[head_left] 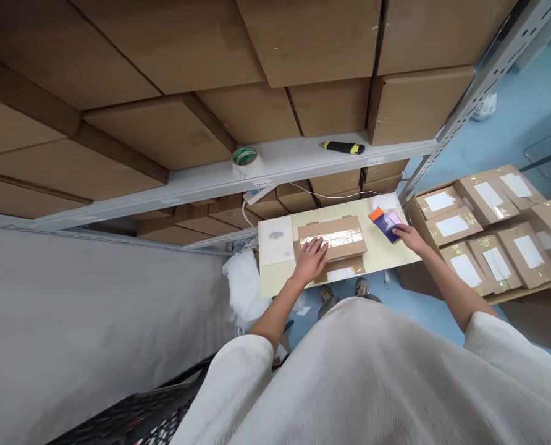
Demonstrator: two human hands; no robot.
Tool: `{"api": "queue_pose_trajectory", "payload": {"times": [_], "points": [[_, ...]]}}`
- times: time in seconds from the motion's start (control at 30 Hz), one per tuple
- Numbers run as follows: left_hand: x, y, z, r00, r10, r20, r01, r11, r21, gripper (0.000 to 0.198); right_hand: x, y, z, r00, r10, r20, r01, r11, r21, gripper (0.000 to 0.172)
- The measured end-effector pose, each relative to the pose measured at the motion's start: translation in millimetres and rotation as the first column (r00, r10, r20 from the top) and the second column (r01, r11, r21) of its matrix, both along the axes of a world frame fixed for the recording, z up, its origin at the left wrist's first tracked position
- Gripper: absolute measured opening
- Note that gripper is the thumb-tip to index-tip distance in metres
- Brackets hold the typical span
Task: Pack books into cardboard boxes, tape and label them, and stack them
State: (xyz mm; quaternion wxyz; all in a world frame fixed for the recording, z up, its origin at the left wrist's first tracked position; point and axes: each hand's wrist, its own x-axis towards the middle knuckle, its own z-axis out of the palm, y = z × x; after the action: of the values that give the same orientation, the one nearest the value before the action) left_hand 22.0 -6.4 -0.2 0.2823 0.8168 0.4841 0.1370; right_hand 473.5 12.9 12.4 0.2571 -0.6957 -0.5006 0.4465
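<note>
A small cardboard box (338, 238) sealed with clear tape lies on a pale yellow table (275, 281). My left hand (311, 259) rests flat on the box's near left corner, fingers spread. My right hand (407, 236) reaches to the table's right side and its fingers touch a handheld device (385, 224) with an orange end and a lit purple screen. Whether the fingers grip the device or just rest on it is unclear. A white sheet (276, 240) lies left of the box, and a label (340, 273) sits on cardboard in front of it.
Large cardboard boxes fill the shelving (303, 157) above; a tape roll (246, 159) and a yellow-black utility knife (343, 147) lie on the shelf edge. A carton (488, 228) of several labelled, taped boxes stands at the right. A black cart (136, 414) is at lower left.
</note>
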Motion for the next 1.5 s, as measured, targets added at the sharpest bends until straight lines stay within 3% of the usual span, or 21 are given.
{"api": "queue_pose_trajectory", "payload": {"times": [0.1,0.2,0.33,0.5,0.67,0.83,0.9,1.07,1.33,1.43,1.5], "points": [[0.7,-1.3,-2.7,0.999,0.005,0.036,-0.006,1.0,0.018,0.056,-4.1,20.5,41.2,0.986,0.043,-0.159,-0.034,0.998,0.06,0.055],[1.5,-2.4,-5.3,0.999,0.002,0.053,-0.004,0.999,0.038,0.056,-35.9,41.4,75.2,0.958,0.149,-0.245,-0.133,0.988,0.081,0.062],[1.7,-1.7,-7.2,0.997,0.001,0.072,-0.005,0.999,0.051,0.055,-96.7,62.4,96.1,0.895,0.298,-0.333,-0.295,0.954,0.06,0.064],[-0.1,0.4,-9.1,0.99,0.007,0.141,-0.015,0.998,0.059,0.056,-143.2,71.5,94.7,0.834,0.465,-0.295,-0.481,0.876,0.022,0.058],[-1.2,0.4,-13.0,0.99,-0.008,0.138,-0.003,0.997,0.083,0.056,-145.4,71.3,89.5,0.831,0.53,-0.167,-0.529,0.847,0.053,0.059],[-1.9,-0.1,-14.7,0.998,-0.04,-0.057,0.047,0.99,0.13,0.06,-145.7,64.3,91.8,0.785,0.616,0.07,-0.618,0.767,0.174,0.025],[-2.5,0.0,-14.0,0.995,-0.049,-0.086,0.06,0.989,0.133,0.061,-150.3,58.0,93.1,0.784,0.596,0.176,-0.62,0.768,0.159,0.027],[-3.2,1.0,-9.1,0.995,-0.059,-0.084,0.067,0.992,0.103,0.06,-155.4,45.4,93.2,0.802,0.513,0.306,-0.58,0.792,0.19,0.051],[-2.5,0.9,2.9,0.999,-0.038,-0.009,0.038,0.999,0.028,0.053,-117.2,39.0,83.5,0.815,0.5,0.293,-0.56,0.809,0.179,0.047],[-0.3,5.5,11.6,0.99,0.047,0.13,-0.047,0.999,-0.001,0.041,-109.6,35.4,77.0,0.824,0.496,0.275,-0.554,0.808,0.203,0.044],[4.4,12.6,20.5,0.941,0.185,0.283,-0.177,0.983,-0.057,0.034,-107.8,33.7,73.5,0.83,0.496,0.255,-0.55,0.804,0.228,0.042]]}}
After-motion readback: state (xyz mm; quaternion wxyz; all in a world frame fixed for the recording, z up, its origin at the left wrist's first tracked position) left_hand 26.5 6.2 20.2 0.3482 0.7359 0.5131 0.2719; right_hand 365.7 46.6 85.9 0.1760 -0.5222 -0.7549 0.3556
